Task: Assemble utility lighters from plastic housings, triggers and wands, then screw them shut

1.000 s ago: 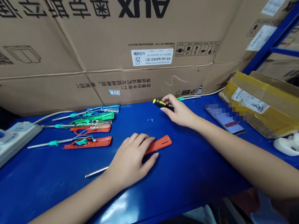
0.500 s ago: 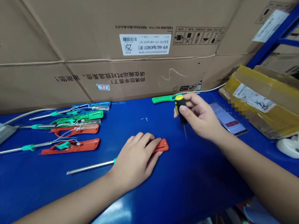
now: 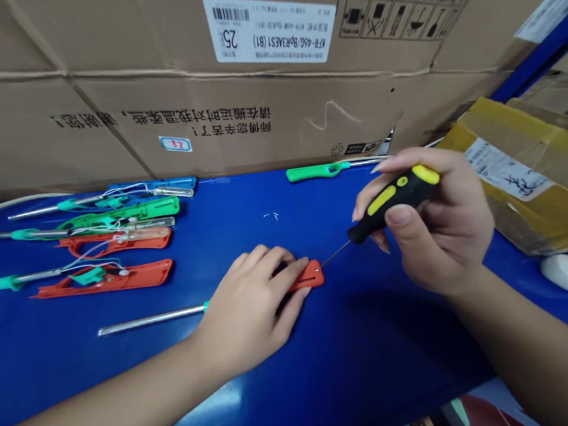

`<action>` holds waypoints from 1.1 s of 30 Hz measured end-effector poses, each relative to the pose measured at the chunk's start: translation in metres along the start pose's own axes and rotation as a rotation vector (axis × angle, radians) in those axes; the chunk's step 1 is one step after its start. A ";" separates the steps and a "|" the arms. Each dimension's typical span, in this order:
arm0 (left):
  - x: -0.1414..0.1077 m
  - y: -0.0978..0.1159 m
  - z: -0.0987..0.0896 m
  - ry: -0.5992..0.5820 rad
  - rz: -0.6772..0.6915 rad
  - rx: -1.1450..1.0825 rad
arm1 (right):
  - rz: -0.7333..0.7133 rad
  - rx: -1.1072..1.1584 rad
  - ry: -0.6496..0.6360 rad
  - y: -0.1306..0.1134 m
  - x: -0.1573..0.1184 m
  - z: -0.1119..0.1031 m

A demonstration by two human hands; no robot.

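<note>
Upside down on the large carton [image 3: 233, 155], a white label [image 3: 271, 30] read KFR-46G/BpR3AES1 (B1) and 25, with a barcode [image 3: 230, 12]. GB/T 7725 stood above it, handling pictograms [image 3: 400, 11] to its right. Black Chinese print [image 3: 230, 130] below began 师傅您辛苦了 — "thank you for your hard work, sir". A blue-edged sticker [image 3: 175, 144] bore red digits, seemingly 33. The taped box's shipping label [image 3: 503, 168] carried handwriting — illegible.

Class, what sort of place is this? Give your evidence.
Likely a workbench in a storeroom or small workshop: a black-and-yellow screwdriver, opened lighter-like devices laid out, and a large printed carton behind.
</note>
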State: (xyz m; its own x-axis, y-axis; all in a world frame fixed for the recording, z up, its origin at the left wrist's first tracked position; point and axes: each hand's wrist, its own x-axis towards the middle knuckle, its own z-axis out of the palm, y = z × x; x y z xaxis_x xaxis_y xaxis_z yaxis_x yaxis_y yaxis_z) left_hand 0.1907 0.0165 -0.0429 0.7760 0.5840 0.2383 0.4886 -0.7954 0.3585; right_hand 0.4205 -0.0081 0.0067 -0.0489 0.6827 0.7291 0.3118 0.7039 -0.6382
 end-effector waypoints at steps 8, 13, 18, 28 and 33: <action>0.000 0.000 0.000 0.002 0.019 0.029 | 0.010 -0.019 -0.080 0.002 -0.002 0.000; 0.000 0.001 0.000 -0.003 0.021 0.039 | 0.013 -0.026 -0.092 0.003 -0.002 0.001; 0.000 0.001 0.000 -0.005 0.024 0.037 | -0.008 -0.008 -0.044 0.001 -0.001 0.001; 0.001 0.002 -0.001 -0.017 0.022 0.045 | 0.045 -0.013 -0.071 0.002 -0.005 0.001; 0.001 0.001 0.000 -0.008 0.025 0.041 | 0.045 -0.030 -0.017 0.002 -0.004 0.002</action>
State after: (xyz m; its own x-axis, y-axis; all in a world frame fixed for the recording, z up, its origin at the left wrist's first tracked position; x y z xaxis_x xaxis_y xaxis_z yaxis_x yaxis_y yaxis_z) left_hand 0.1917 0.0166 -0.0419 0.7913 0.5624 0.2398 0.4845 -0.8161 0.3151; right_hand 0.4196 -0.0094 0.0023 -0.0499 0.7166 0.6957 0.3420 0.6667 -0.6622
